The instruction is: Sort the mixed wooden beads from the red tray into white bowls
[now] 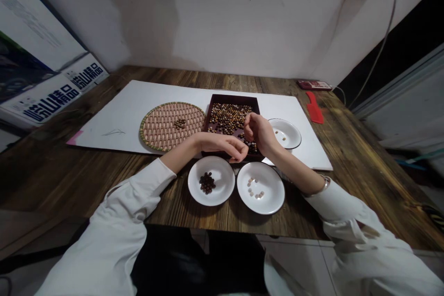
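Note:
My left hand (229, 146) hangs over the near edge of a dark red tray (236, 98), its fingers curled together. Across from it, my right hand (259, 132) is bent inward above the tray's right side, fingers also curled. Whatever either hand holds is hidden. Mixed brown, black and tan beads (227, 118) fill much of the tray. Just in front stand two white dishes: the left dish (194, 190) has a cluster of dark beads (207, 182), and the right dish (275, 196) has several pale beads (259, 194).
A round woven mat (157, 125) with some brownish beads (179, 124) lies left of the tray. Behind my right wrist, another white dish (293, 135) holds a few light beads. A red scraper-like tool (315, 112), a dark red phone-like object (315, 84) and printed boxes (52, 101) lie farther out.

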Action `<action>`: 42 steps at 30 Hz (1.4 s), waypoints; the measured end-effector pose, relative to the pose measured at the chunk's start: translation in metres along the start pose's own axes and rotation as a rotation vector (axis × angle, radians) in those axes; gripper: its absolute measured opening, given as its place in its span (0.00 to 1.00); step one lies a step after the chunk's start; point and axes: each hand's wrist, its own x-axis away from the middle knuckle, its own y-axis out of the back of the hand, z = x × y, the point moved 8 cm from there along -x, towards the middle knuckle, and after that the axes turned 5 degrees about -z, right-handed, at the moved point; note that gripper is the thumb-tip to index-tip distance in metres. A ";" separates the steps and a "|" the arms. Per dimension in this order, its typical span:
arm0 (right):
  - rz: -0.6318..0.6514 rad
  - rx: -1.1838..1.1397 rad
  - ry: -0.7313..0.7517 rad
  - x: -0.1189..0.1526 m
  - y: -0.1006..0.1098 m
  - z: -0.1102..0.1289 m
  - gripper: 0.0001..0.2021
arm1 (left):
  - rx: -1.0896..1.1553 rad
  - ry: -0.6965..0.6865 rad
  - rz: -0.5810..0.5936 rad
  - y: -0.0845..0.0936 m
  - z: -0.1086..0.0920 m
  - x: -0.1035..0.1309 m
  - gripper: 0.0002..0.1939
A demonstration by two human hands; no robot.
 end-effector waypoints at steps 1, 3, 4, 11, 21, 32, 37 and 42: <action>-0.003 0.003 -0.002 0.000 0.000 0.000 0.11 | -0.004 -0.006 -0.005 0.000 -0.001 0.000 0.15; -0.005 0.004 -0.005 0.000 0.000 0.001 0.10 | -0.020 -0.017 -0.023 0.001 -0.002 -0.001 0.18; -0.006 0.005 -0.007 0.000 0.000 0.001 0.10 | -0.029 -0.019 -0.032 0.001 -0.002 -0.001 0.19; -0.008 0.010 -0.018 0.001 0.000 0.000 0.11 | -0.030 -0.018 -0.067 -0.001 -0.005 -0.001 0.19; 0.005 0.018 -0.009 0.001 -0.001 0.001 0.11 | -0.037 -0.013 -0.084 0.003 -0.003 -0.003 0.15; -0.005 0.054 -0.033 0.001 -0.001 -0.001 0.10 | -0.023 -0.029 -0.082 0.001 -0.005 -0.003 0.15; 0.002 0.088 -0.039 0.001 -0.001 -0.002 0.10 | -0.025 -0.026 -0.084 0.001 -0.005 -0.002 0.15; 0.042 0.177 0.004 0.001 -0.005 -0.003 0.11 | -0.025 -0.018 -0.098 0.002 -0.004 -0.003 0.15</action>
